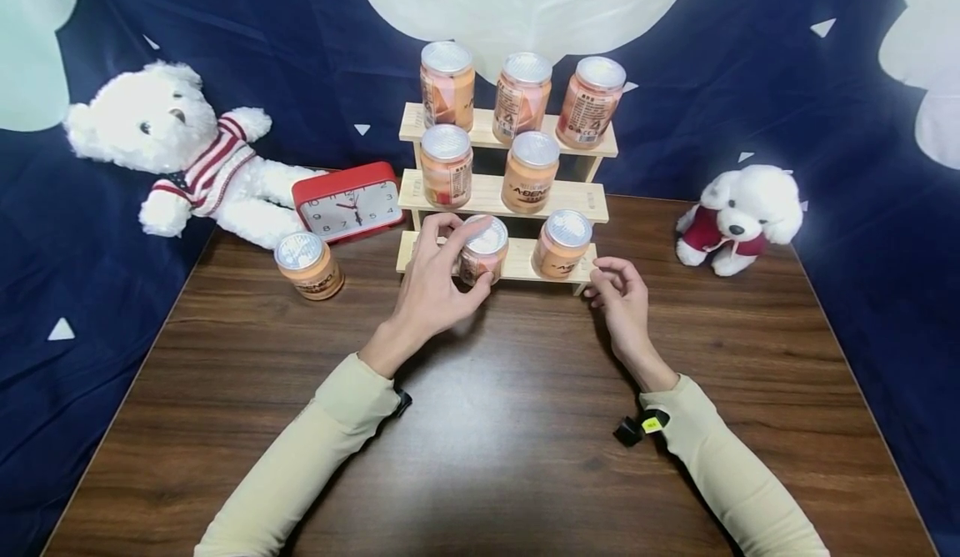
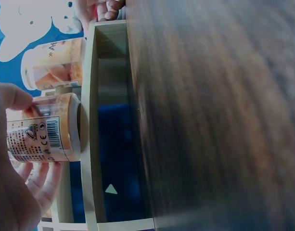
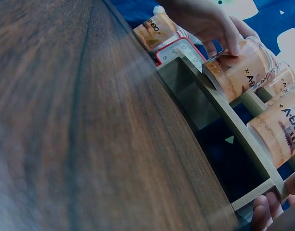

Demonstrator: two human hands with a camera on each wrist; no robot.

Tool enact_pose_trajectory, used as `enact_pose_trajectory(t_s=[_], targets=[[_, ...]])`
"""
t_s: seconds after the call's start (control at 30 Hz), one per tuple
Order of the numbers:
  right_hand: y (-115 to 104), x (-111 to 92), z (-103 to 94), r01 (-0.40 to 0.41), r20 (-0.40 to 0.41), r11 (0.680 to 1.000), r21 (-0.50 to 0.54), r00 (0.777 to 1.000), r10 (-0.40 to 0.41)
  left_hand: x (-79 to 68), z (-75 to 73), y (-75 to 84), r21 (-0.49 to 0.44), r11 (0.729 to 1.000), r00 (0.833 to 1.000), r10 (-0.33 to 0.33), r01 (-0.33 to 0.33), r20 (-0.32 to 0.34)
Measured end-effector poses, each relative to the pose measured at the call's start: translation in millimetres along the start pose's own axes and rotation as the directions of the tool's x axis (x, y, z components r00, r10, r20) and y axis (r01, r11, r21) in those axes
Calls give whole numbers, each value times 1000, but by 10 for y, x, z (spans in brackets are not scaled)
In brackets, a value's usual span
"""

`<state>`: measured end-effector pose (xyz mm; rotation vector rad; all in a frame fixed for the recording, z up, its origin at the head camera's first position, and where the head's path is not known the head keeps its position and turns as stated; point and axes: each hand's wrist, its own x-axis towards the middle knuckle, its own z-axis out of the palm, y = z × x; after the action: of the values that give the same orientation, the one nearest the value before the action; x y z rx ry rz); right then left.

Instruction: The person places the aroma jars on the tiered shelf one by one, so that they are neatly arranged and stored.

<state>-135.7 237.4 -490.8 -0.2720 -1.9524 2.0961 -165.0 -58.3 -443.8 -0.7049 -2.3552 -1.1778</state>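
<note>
My left hand grips a peach-coloured jar with a silvery lid at the left part of the lowest step of a wooden stand. Thumb and fingers lie on opposite sides of this jar, whose printed label and barcode face the left wrist view. A similar jar stands beside it on the same step. At that step's right end, my right hand has curled fingers right at the board's corner, thumb above and fingertips lower down.
More jars stand on the middle step and top step. Left of the stand are a single jar, a red clock and a white teddy bear. A white plush dog sits right, on the brown table.
</note>
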Motion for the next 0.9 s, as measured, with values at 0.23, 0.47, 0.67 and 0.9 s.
enact_pose_trajectory(t_s=[0.23,0.47,0.67,0.9], targets=[[2,0,6,-2,0,1000,0,1000,2,33,66,0,-11,1000,1000,14,-14,-18],[8,3,7,-3,1,1000,-7,1000,3,72,138,45,-24,999,999,-48,48,-6],[4,5,1,3,2,1000,-8,1000,-3,97,193,53,-50,997,998,-58,57,-21],[3,1,0,-3,3,1000,2,1000,3,99,216,58,-80,995,997,-65,62,-42]])
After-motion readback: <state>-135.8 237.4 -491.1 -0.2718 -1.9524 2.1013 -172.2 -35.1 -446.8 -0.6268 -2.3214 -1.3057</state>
